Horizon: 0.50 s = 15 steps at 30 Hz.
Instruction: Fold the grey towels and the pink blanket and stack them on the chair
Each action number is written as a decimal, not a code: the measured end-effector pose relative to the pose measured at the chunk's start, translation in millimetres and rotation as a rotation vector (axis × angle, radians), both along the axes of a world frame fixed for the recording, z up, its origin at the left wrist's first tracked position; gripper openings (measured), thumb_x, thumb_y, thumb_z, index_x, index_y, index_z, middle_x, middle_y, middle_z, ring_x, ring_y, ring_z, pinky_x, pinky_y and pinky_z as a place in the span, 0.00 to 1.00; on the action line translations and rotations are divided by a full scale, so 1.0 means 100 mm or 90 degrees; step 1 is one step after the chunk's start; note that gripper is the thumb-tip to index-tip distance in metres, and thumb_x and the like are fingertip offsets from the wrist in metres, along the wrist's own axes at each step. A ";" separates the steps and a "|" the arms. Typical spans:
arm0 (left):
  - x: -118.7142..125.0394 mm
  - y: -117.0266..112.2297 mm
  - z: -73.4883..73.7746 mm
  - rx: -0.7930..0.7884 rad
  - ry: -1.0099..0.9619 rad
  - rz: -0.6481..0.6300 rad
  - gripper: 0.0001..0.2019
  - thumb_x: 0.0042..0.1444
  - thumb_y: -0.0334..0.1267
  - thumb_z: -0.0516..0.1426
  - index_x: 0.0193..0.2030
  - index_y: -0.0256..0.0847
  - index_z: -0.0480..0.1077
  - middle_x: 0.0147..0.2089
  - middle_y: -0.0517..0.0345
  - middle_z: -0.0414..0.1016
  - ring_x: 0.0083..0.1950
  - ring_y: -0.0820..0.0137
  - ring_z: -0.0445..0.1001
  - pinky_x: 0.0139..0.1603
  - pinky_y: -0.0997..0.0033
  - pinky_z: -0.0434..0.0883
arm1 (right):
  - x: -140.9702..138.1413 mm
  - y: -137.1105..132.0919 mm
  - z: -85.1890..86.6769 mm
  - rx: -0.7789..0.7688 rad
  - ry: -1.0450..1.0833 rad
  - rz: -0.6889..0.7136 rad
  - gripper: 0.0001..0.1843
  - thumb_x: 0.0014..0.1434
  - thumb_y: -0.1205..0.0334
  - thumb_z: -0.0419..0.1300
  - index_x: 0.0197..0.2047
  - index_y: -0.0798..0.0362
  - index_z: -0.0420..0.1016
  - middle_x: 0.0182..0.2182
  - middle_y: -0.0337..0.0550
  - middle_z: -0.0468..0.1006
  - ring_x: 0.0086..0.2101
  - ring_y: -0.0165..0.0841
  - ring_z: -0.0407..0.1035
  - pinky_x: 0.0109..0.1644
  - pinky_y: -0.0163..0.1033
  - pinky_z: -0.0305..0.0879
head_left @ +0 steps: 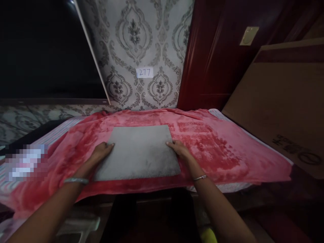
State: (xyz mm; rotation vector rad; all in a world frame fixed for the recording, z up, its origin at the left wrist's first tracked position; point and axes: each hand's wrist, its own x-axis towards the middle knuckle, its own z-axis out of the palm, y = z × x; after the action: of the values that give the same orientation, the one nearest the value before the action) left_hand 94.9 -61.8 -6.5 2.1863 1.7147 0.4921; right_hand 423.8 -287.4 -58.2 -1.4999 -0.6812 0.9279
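A flat grey cloth [138,152], folded into a neat rectangle, lies on a red fleece blanket [215,148] spread over a table. My left hand [101,151] rests at the cloth's left edge, fingers curled onto the border. My right hand [179,148] rests at its right edge, fingers laid along the border. Both hands touch the cloth; whether either one pinches it is unclear. Each wrist wears a thin bracelet.
A patterned wallpaper wall carries a small label reading 277 [144,72]. A dark red door [215,54] stands behind right, and a large cardboard box [283,101] leans at the right. A dark screen [45,47] fills the upper left. Striped fabric [58,133] shows under the blanket.
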 end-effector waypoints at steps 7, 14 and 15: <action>-0.06 0.00 -0.08 -0.061 -0.128 0.014 0.08 0.56 0.42 0.53 0.29 0.43 0.67 0.31 0.51 0.76 0.38 0.58 0.78 0.37 0.64 0.72 | -0.10 -0.01 -0.05 -0.037 -0.047 -0.005 0.07 0.62 0.62 0.62 0.40 0.55 0.79 0.30 0.44 0.82 0.29 0.35 0.76 0.34 0.36 0.72; -0.12 0.04 -0.10 -0.157 -0.232 0.021 0.09 0.52 0.45 0.56 0.31 0.42 0.68 0.26 0.57 0.73 0.31 0.60 0.76 0.29 0.66 0.71 | -0.04 0.02 -0.02 -0.126 -0.242 -0.050 0.09 0.61 0.58 0.64 0.40 0.55 0.81 0.34 0.45 0.82 0.38 0.38 0.76 0.41 0.37 0.70; -0.13 0.04 -0.09 -0.132 -0.203 0.017 0.10 0.52 0.46 0.57 0.34 0.42 0.70 0.29 0.55 0.76 0.35 0.58 0.78 0.33 0.64 0.73 | -0.04 0.02 0.00 -0.140 -0.270 -0.058 0.09 0.60 0.58 0.65 0.39 0.55 0.81 0.34 0.46 0.82 0.39 0.39 0.76 0.43 0.37 0.69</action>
State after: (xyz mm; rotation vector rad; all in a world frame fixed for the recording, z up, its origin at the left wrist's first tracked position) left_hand 82.3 -58.0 -15.6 1.8314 1.5484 0.6043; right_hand 419.4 -285.3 -58.4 -1.9356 -0.8244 0.6325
